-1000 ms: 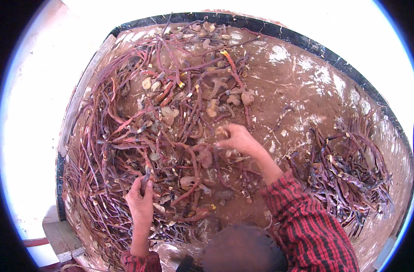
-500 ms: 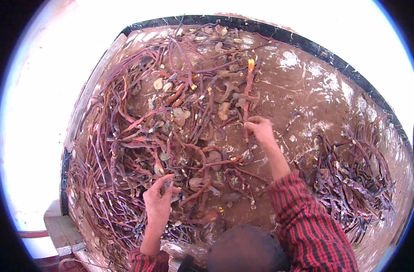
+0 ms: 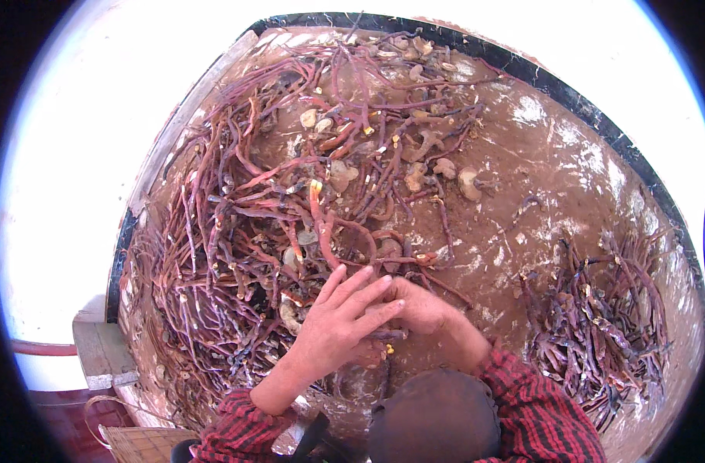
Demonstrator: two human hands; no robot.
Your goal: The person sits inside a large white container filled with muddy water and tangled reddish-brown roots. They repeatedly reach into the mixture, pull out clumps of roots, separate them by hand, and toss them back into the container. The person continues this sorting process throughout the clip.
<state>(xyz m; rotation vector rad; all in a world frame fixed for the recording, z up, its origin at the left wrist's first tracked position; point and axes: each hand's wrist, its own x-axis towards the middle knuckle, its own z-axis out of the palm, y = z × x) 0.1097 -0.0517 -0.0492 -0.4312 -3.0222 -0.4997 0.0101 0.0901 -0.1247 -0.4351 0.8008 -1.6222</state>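
My left hand (image 3: 338,320) lies across the front of my right hand, its fingers stretched out and slightly spread, with nothing visible in its grasp. Partly covered by it, my right hand (image 3: 422,309) is curled. A thick reddish root (image 3: 321,228) with a yellow cut end runs up and away from between the hands. Its lower end is hidden behind the fingers, where the right hand appears to grip it. Around and left of the hands spreads a tangled heap of long reddish-purple roots (image 3: 213,208), with pale knobbly pieces (image 3: 341,176) among them.
A separate pile of dark purple roots (image 3: 599,324) lies at the right on the soil-covered surface (image 3: 515,208). A dark raised border (image 3: 522,73) rims the far side. At lower left are a wooden block (image 3: 105,351) and a woven basket (image 3: 148,444). A dark rounded shape (image 3: 436,417) sits between my forearms.
My right hand has brought the thick root left and nearer, to my left hand. The left hand has moved right, its pinched fingers now stretched out. The view has shifted slightly.
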